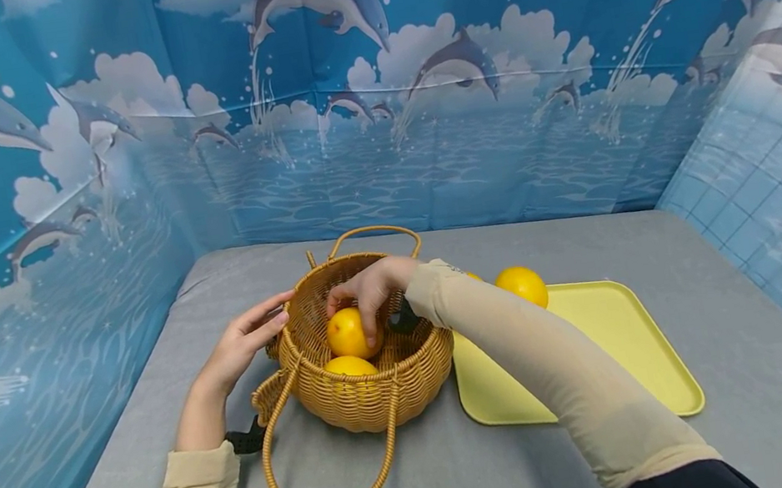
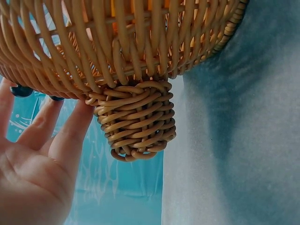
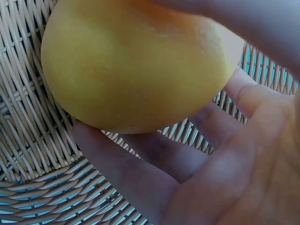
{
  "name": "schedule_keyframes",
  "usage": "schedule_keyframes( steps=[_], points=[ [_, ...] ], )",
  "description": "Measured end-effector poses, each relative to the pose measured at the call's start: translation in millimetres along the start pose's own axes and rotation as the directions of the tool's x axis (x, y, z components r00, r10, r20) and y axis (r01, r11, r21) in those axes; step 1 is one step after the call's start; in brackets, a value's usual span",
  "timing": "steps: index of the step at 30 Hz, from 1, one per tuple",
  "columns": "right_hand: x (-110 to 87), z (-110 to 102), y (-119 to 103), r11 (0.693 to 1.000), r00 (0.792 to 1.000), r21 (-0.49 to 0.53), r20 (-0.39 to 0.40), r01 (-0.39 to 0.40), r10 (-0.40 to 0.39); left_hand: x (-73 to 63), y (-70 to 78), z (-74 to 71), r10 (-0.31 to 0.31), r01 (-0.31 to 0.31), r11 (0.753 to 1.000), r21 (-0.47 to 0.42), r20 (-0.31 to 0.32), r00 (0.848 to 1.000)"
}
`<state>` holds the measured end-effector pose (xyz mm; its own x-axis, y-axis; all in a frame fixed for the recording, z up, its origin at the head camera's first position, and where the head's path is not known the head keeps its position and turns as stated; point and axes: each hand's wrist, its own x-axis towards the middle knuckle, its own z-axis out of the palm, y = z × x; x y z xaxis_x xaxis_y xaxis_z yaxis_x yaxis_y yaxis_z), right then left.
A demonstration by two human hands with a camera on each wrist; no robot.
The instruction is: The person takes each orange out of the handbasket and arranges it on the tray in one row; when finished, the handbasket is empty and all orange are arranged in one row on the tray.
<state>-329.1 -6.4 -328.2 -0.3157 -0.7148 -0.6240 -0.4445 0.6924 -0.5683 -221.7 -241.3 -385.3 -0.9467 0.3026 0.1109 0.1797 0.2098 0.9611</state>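
Note:
A round wicker basket (image 1: 413,392) stands on the grey cloth, one looped handle at the far side and one hanging over the near side. My right hand (image 1: 374,284) reaches inside it and grips an orange (image 1: 350,334), fingers curled round the fruit in the right wrist view. Below that fruit, another orange (image 1: 348,366) lies in the basket, partly hidden by the rim. With fingers extended, my left hand (image 1: 240,349) touches the basket's left side from outside. The left wrist view shows its fingers (image 2: 72,133) beside a short woven stub (image 2: 136,122) on the basket.
Right of the basket lies a yellow tray (image 1: 617,337), partly covered by my right forearm. An orange (image 1: 521,288) sits at its far left, and a sliver of another (image 1: 473,275) shows behind the sleeve. A dolphin-print curtain (image 1: 380,170) hangs behind the table.

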Motion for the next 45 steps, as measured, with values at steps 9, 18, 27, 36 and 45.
schedule_keyframes(
  steps=[9, 18, 27, 36, 45],
  points=[
    [1.5, 0, 1, 0.998, 0.999, -0.053, -0.009, 0.034, -0.034, -0.1, -1.0, -0.1, 0.011, -0.011, 1.000, -0.001, 0.001, 1.000],
    [2.7, -3, 0, 0.992, 0.995, -0.092, -0.016, 0.092, -0.094, -0.2, -1.5, -0.6, 0.015, -0.015, 1.000, -0.002, 0.005, 1.000],
    [-7.8, -7, -8, 0.981, 0.978, -0.072, -0.087, 0.181, -0.187, -0.4, -0.7, -1.5, 0.004, -0.004, 1.000, -0.011, 0.009, 1.000],
    [-41.2, -11, -5, 0.949, 0.935, -0.025, -0.168, 0.313, -0.313, 0.7, -0.3, -0.9, 0.009, -0.009, 1.000, -0.006, 0.009, 1.000],
    [-78.4, -8, 10, 0.839, 0.808, 0.031, -0.291, 0.544, -0.513, 0.3, -0.8, -0.8, 0.012, -0.012, 1.000, -0.001, 0.010, 1.000]
  ],
)
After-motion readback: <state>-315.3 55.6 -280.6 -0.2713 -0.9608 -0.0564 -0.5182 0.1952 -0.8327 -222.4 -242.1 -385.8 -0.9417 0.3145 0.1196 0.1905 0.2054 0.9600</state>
